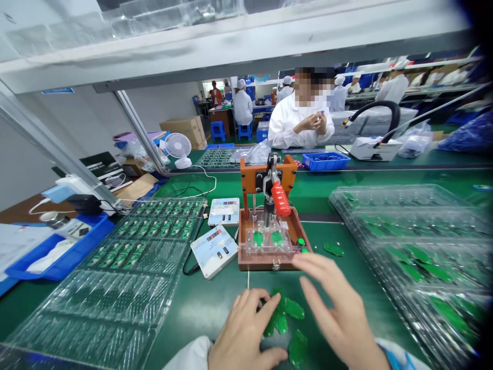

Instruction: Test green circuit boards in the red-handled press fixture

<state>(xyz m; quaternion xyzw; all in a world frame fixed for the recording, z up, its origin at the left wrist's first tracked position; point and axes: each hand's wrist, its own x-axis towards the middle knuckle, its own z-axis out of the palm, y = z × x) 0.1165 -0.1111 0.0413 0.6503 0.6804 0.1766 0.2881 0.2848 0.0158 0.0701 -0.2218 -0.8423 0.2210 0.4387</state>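
My left hand (250, 326) lies low over a loose pile of green circuit boards (290, 308). Its index fingertip touches the pile and its thumb is spread apart; I see nothing gripped. My right hand (337, 306) is open, fingers stretched, with the fingertips by the front right corner of a wooden-based test fixture (250, 261). A green button (301, 242) shows just beyond those fingertips. The fixture's red lever handle (281, 199) points downward, above a clear plate with two green boards (277, 237) under it. Another single board (298, 347) lies between my hands.
Two white meter boxes (214, 251) sit left of the fixture. A clear tray (115, 293) partly filled with boards is at left, stacked trays (385, 241) at right. One board (333, 250) lies right of the fixture. Across the bench a person in white (300, 123) holds something small.
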